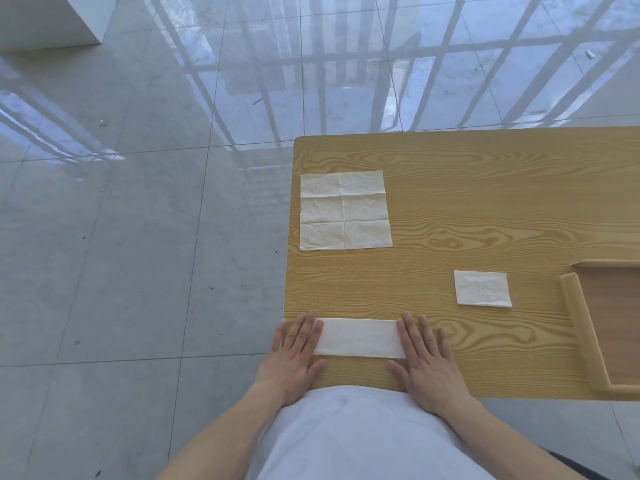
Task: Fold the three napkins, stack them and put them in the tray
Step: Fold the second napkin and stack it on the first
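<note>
napkins: white | table: yellow woodgrain | tray: tan | floor: grey tiles

Tray cut off by right edge, only left rim and part of floor showing. Table runs past right edge. Ends of long folded napkin hidden under left hand and right hand. Small specks on floor too tiny to identify.

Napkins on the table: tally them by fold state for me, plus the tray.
Unfolded napkin: 1
Napkin folded into a strip, flat under the left hand and right hand: 1
Napkin folded small: 1
Wooden tray, no napkin visible in it: 1
Total: 4
</note>
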{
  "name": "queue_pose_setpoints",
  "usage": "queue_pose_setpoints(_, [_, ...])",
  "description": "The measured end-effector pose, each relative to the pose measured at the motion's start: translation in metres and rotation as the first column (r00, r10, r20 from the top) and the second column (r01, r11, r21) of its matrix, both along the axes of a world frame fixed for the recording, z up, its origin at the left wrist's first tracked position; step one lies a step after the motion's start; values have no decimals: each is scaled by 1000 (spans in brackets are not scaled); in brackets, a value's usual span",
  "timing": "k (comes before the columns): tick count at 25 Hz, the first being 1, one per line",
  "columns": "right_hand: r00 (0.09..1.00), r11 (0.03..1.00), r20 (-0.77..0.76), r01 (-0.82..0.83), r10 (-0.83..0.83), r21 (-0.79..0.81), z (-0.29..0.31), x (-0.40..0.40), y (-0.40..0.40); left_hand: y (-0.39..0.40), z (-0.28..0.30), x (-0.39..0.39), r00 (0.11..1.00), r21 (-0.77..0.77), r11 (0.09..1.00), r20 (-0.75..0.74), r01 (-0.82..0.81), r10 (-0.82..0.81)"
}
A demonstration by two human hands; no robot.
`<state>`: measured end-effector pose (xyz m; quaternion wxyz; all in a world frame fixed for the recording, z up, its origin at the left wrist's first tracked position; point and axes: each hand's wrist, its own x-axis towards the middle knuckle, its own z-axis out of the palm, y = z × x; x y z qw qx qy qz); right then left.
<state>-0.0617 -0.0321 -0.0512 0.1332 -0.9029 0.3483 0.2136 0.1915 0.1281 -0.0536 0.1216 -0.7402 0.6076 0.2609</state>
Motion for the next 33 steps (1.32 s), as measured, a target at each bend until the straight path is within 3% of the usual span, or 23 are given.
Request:
queue_pose_setpoints(7, [999, 999, -10, 33, -32, 17, 3, -7, -3, 12, 5, 13, 1000, -18, 1000, 11, -2, 2])
queue_pose_setpoints(13, [971, 966, -21, 239, -238, 95, -1, -15, -2, -11, 18, 18, 981, -265, 946, -102, -189, 167])
queue_pose_setpoints(18, [956, 943, -34, 293, -291, 155, 0, -15, -3, -34, 26, 25, 969, -140, 960, -75, -243, 234])
queue_pose_setpoints(25, [955, 928, -51, 298, -294, 222, 3, -12, -6, -47, 29, 26, 904, 8, 908, -95, -419, 418])
queue_pose_setpoints(27, [954, 927, -53, 298, -294, 230, 4, -11, -7, -44, 30, 26, 845, 44, 862, -176, -505, 504])
queue_pose_setpoints(31, [955, 924, -46, 294, -292, 245, 5, -12, -6, -39, 41, 25, 510, 223, 655, -468, -722, 721])
queue_pose_setpoints(33, [956, 922, -42, 293, -292, 254, 5, -12, -7, -40, 51, 23, 413, 260, 604, -527, -754, 743])
